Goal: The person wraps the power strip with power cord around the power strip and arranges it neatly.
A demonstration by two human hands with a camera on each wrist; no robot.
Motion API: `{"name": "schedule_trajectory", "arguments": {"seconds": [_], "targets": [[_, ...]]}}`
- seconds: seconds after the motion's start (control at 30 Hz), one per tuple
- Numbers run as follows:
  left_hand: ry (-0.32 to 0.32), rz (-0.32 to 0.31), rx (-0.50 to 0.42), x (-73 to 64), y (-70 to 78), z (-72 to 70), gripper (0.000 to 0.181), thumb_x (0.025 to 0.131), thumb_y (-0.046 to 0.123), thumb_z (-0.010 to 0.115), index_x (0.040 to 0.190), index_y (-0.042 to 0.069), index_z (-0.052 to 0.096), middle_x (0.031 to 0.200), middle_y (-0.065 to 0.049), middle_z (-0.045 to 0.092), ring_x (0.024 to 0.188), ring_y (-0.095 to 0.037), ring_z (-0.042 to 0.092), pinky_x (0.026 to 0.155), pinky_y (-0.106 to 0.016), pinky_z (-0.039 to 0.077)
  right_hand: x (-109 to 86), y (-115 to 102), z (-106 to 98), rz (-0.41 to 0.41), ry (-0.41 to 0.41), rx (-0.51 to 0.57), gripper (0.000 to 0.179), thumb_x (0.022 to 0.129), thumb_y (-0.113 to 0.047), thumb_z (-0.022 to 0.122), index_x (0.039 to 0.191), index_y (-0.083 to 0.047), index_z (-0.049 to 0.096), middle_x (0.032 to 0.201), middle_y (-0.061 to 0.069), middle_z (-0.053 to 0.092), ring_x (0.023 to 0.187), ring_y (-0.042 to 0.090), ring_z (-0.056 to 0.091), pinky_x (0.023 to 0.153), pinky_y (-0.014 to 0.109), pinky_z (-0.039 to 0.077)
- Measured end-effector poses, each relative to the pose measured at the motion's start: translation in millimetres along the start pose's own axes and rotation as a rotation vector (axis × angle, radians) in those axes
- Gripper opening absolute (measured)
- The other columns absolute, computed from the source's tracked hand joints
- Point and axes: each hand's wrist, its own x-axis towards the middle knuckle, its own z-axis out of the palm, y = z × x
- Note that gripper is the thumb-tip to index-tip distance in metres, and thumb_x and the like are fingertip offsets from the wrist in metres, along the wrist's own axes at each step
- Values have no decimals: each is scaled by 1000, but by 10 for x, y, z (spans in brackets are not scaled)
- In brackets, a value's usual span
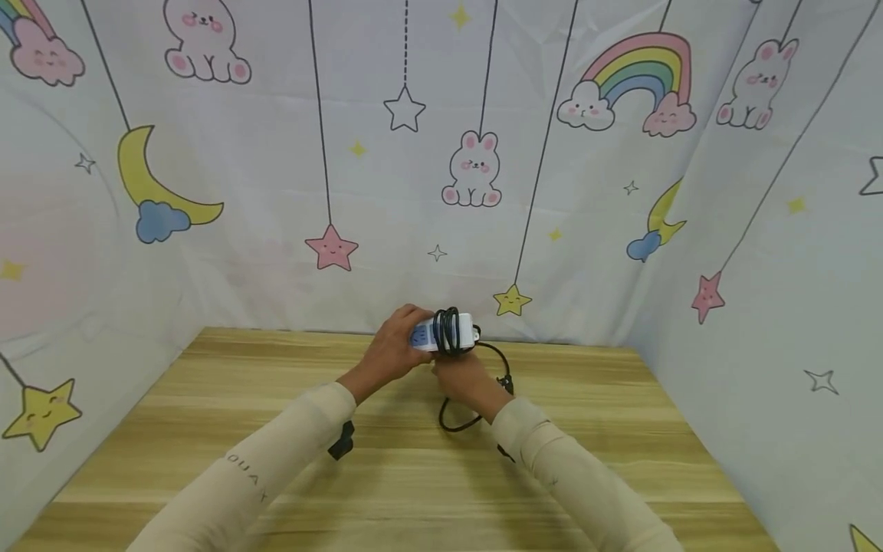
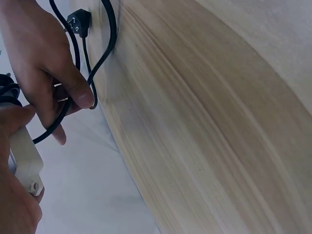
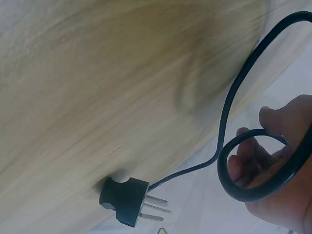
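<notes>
My left hand [image 1: 396,345] grips a white power strip [image 1: 466,328] with blue sockets, raised over the far part of the table. Several turns of black cord [image 1: 448,331] wrap round the strip's middle. Just below it, my right hand [image 1: 465,377] holds a loose stretch of the cord between thumb and fingers, as the left wrist view shows of that hand [image 2: 51,68]. From there the cord [image 3: 233,95] curves in a loop, and its black three-pin plug [image 3: 126,199] hangs at the end. In the left wrist view, the strip's end [image 2: 27,158] shows beside my left fingers.
A wood-grain table [image 1: 407,491] spreads under both arms. Behind it and at both sides hangs a white cloth [image 1: 276,176] printed with stars, bunnies and rainbows. A dark wrist device [image 1: 341,441] shows under my left sleeve.
</notes>
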Motion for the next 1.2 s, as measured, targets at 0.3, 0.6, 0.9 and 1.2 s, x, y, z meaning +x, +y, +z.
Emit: {"name": "schedule_trajectory", "arguments": {"seconds": [0.3, 0.6, 0.9, 1.2], "targets": [[30, -16, 80, 6, 19, 3, 63, 78, -4, 97, 135, 2, 73, 129, -18, 71, 118, -37, 68, 103, -54, 62, -79, -158, -122, 10, -110, 72, 29, 118, -26, 62, 134, -3, 69, 111, 8, 80, 98, 20, 80, 84, 35, 67], [-26, -8, 155, 67, 34, -42, 66, 77, -2, 101, 136, 0, 73, 127, -18, 73, 115, -37, 69, 100, -52, 64, -181, -183, -271, 30, -198, 193, 41, 120, -20, 56, 156, -2, 57, 124, 18, 73, 90, 24, 73, 72, 37, 62], [-159, -9, 307, 126, 8, -118, 63, 73, -6, 99, 131, -1, 73, 114, -16, 72, 102, -31, 67, 92, -48, 64, -260, -85, -393, -102, -60, 17, 22, 116, -25, 65, 114, -6, 75, 98, 6, 77, 81, 18, 78, 64, 31, 62], [-182, 57, 432, 177, 15, -155, 58, 79, -6, 95, 132, -2, 72, 116, -16, 73, 100, -30, 66, 87, -47, 64, -214, 180, -493, -296, 171, -289, 22, 116, -35, 65, 116, -16, 77, 102, -1, 74, 78, 11, 70, 64, 25, 58]]}}
